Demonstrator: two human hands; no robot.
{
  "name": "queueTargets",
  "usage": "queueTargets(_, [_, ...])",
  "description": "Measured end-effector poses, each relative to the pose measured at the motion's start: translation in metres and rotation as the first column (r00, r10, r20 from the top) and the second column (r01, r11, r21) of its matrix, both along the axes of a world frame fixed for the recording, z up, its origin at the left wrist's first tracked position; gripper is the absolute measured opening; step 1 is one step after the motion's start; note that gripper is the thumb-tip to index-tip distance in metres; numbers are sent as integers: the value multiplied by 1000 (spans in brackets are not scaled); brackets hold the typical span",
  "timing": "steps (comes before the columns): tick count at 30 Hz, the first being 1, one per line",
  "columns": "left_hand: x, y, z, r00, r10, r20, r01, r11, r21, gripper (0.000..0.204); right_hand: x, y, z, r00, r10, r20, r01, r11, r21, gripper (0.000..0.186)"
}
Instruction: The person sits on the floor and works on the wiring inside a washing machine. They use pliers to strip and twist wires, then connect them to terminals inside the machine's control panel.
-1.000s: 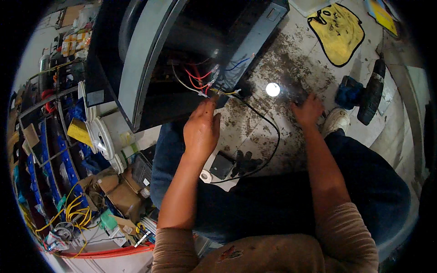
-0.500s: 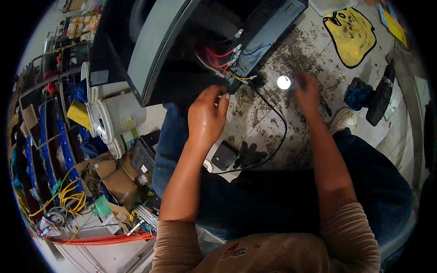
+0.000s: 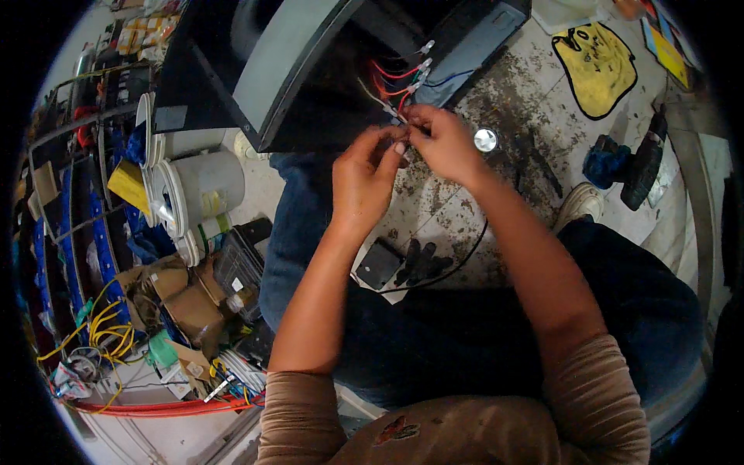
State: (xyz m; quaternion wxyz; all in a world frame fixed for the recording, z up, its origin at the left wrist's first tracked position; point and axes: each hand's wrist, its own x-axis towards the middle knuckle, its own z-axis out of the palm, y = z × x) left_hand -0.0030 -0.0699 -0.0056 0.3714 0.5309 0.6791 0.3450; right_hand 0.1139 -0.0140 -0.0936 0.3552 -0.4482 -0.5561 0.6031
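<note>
Wiring (image 3: 421, 75) being handled at an open dark housing (image 3: 291, 66).
Left hand (image 3: 366, 172) and right hand (image 3: 449, 146) are held together just below red wires (image 3: 397, 77), their grip partly hidden; a cordless drill (image 3: 645, 167) is laid on the stained floor (image 3: 449, 211).

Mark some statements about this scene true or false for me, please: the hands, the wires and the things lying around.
1. The left hand and right hand are close together near the wires. True.

2. The right hand holds the power drill. False: the drill lies on the floor, off to the person's right.

3. Red wires show at the opening of the dark cabinet. True.

4. The flat piece with a dark border is green. False: the piece is yellow.

5. A dark glove lies beside a small black box. True.
</note>
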Motion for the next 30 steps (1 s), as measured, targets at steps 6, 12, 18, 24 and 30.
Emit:
queueTargets(6, [-4,13,-1,966,98,-239,-45,975,216,30,27,31,3,926,-237,-294,110,914,-390,19])
queueTargets(12, [-7,34,3,990,138,-38,-133,984,115,38,36,38,2,925,-210,-318,79,922,-378,17])
queueTargets(18, [-6,47,21,996,76,-36,-78,994,-70,41,33,37,8,917,-272,-291,151,913,-379,17])
queueTargets(24, [2,19,53,875,-10,-484,71,992,108,34,40,39,-2,906,-225,-357,111,943,-314,17])
queueTargets(30, [-5,10,65,895,89,-437,-42,992,116,28,30,23,-20,969,-161,-185,132,978,-163,17])
